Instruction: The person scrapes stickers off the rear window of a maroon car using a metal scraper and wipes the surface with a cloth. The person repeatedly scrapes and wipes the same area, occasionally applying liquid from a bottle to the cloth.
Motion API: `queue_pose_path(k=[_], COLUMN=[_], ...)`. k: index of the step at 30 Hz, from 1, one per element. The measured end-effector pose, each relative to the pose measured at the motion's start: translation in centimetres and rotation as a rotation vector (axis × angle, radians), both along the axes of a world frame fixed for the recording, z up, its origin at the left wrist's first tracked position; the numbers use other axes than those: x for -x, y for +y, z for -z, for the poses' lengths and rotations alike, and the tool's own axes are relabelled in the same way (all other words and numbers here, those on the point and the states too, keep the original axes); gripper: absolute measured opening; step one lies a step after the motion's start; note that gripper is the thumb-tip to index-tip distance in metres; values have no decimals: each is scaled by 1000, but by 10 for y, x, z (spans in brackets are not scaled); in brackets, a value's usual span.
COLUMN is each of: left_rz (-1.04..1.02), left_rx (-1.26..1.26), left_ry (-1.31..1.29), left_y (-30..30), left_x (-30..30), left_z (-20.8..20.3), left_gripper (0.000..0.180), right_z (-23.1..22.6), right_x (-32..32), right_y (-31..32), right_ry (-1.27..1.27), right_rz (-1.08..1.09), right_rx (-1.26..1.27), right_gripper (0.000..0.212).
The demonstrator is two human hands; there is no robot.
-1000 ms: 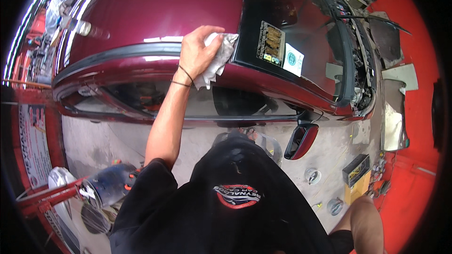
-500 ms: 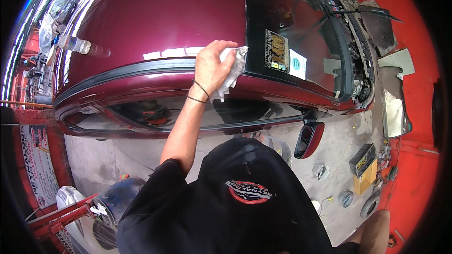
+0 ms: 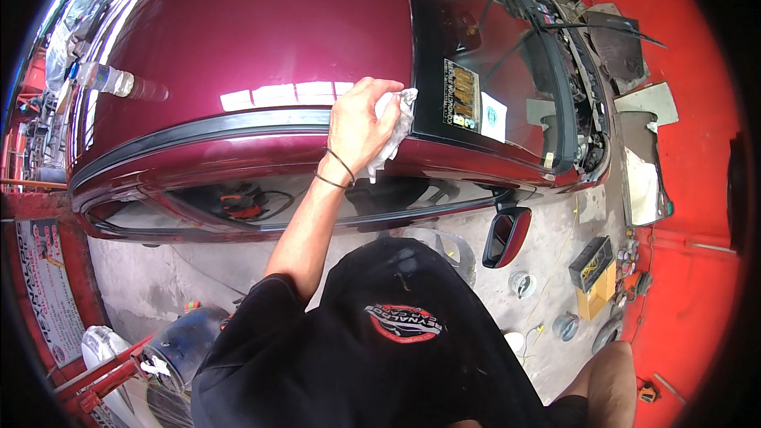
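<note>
My left hand point(image 3: 357, 123) reaches from the left side of my body onto the roof edge of a dark red car point(image 3: 317, 16). Its fingers and thumb close around a crumpled whitish cloth point(image 3: 402, 119), whose loose end hangs toward the side window. The cloth lies at the front corner of the roof, beside the black windshield border point(image 3: 428, 95). Just right of it, a dark sticker point(image 3: 461, 95) and a white card point(image 3: 493, 117) show on the windshield point(image 3: 519, 55). I cannot see my right hand.
A clear plastic bottle point(image 3: 119, 83) rests on the roof's left part. The side mirror point(image 3: 507, 236) juts toward me. On the concrete floor are a pail point(image 3: 521, 284), a black crate point(image 3: 590, 263), a cardboard box point(image 3: 598, 293) and a tire point(image 3: 608, 334). A dark drum point(image 3: 186, 341) stands lower left.
The view has shifted slightly, so the car and floor items sit a little farther left. My left hand keeps its grip on the cloth at the same roof corner.
</note>
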State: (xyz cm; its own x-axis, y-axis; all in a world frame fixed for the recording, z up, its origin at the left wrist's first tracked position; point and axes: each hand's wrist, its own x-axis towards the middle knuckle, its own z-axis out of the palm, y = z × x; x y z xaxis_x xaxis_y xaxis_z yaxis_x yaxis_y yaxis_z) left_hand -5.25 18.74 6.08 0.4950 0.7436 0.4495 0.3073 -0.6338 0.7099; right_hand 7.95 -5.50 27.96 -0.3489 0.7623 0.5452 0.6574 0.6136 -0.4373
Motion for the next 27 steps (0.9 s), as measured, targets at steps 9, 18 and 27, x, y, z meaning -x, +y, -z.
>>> queue_pose_path(k=[9, 18, 27], left_rz=[22, 3, 18], left_rx=[-6, 14, 10], left_ry=[-21, -24, -45], left_y=[0, 2, 0], left_x=[-1, 5, -4], left_z=[-1, -1, 0], left_gripper=[20, 21, 20], right_z=[-6, -10, -10], right_x=[6, 9, 13], right_y=[-7, -14, -36], right_ry=[-19, -35, -51], right_rz=[59, 84, 163], right_rx=[-15, -25, 3], right_gripper=[37, 42, 46])
